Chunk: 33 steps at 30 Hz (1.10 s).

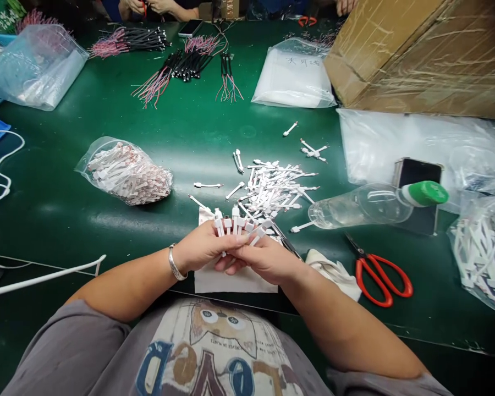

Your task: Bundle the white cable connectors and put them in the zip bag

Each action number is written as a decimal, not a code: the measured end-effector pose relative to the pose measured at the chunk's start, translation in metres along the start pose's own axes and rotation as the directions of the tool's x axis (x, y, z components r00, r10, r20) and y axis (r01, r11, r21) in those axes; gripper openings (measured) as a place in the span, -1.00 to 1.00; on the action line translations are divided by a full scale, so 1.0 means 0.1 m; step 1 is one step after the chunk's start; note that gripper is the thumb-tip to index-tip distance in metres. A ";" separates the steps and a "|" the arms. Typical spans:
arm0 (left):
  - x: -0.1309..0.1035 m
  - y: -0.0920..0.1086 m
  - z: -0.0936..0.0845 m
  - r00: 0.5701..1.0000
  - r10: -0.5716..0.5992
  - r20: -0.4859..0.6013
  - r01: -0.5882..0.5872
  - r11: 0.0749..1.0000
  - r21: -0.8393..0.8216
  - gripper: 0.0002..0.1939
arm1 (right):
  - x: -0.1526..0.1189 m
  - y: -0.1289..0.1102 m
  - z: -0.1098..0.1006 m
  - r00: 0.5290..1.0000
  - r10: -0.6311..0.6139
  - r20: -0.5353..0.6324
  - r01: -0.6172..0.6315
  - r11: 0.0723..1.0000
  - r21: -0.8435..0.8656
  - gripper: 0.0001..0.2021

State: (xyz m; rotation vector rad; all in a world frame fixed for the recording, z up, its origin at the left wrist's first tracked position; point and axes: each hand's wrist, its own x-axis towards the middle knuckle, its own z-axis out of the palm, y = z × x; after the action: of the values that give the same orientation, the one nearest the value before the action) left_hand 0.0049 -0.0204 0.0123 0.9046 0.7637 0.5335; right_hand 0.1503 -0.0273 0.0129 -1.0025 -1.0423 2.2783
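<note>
Several short white cables with plugs are fanned out upright between my two hands. My left hand is closed on them from the left, thumb across the front. From the right, my right hand is closed on the same bunch, and the fingertips of both hands meet below it. Under the hands lies a white sheet at the table edge. Just beyond them spreads a loose pile of short white cables, with a few single ones around it. Dark tweezers, partly hidden, lie beside my right hand.
A bag of white cables lies left. Right are a bottle, red-handled scissors, a phone, a cloth and another cable bag. Black-and-pink cable bundles, a cardboard box and other people's hands are at the back.
</note>
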 end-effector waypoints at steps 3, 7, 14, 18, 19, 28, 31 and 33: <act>0.00 0.03 -0.04 0.999 0.000 0.054 -0.004 0.997 0.076 -0.63 | -0.01 0.00 -0.02 1.000 0.004 0.025 -0.004 1.000 -0.014 -0.77; -0.01 0.09 -0.07 0.997 0.014 0.077 -0.018 0.998 0.063 -0.68 | -0.03 -0.01 -0.09 0.988 0.003 0.156 -0.014 0.998 0.067 -0.71; -0.02 0.12 -0.09 0.997 0.014 0.077 -0.025 0.988 0.153 -0.72 | -0.04 -0.02 -0.11 0.965 0.006 0.263 -0.076 0.964 0.256 -0.68; 0.00 0.07 -0.13 0.998 0.030 0.052 -0.043 0.962 0.269 -0.72 | 0.01 0.01 -0.07 0.985 0.043 0.165 -0.086 0.961 0.264 -0.67; 0.00 0.06 -0.14 0.998 0.026 0.055 -0.041 0.958 0.285 -0.71 | 0.02 0.02 -0.06 0.990 0.056 0.127 -0.087 0.962 0.260 -0.67; 0.01 0.13 -0.14 0.981 -0.052 0.188 0.014 0.980 0.199 -0.77 | 0.01 0.05 0.01 0.998 0.042 -0.046 -0.031 0.976 0.216 -0.64; 0.02 0.15 -0.16 0.961 -0.035 0.276 -0.004 0.990 0.140 -0.79 | 0.01 0.07 0.01 0.998 -0.015 -0.064 0.023 0.991 0.130 -0.66; 0.03 0.14 -0.18 0.956 -0.002 0.293 -0.036 0.992 0.124 -0.71 | 0.01 0.07 0.02 0.996 -0.038 -0.077 0.043 0.997 0.070 -0.67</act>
State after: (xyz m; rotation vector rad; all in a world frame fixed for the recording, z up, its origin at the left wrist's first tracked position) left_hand -0.0086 -0.0022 0.0155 1.0825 0.5244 0.3569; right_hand 0.1479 -0.0318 0.0076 -1.0203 -0.9354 2.2113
